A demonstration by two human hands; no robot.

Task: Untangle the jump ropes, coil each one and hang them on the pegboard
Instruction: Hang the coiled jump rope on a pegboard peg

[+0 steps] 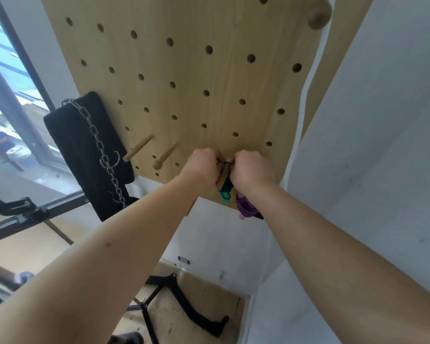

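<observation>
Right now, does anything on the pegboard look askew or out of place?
Nothing looks damaged. Both the left hand and right hand pinch the teal rope at a peg on the pegboard; the purple rope dangles loosely below the right wrist, and what holds it is hidden.

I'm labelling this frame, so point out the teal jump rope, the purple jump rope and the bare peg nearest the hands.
teal jump rope (225, 192): head view, on its hanging bundle.
purple jump rope (245, 207): head view, on its bundled coil.
bare peg (166, 154): head view, middle of its shaft.
</observation>
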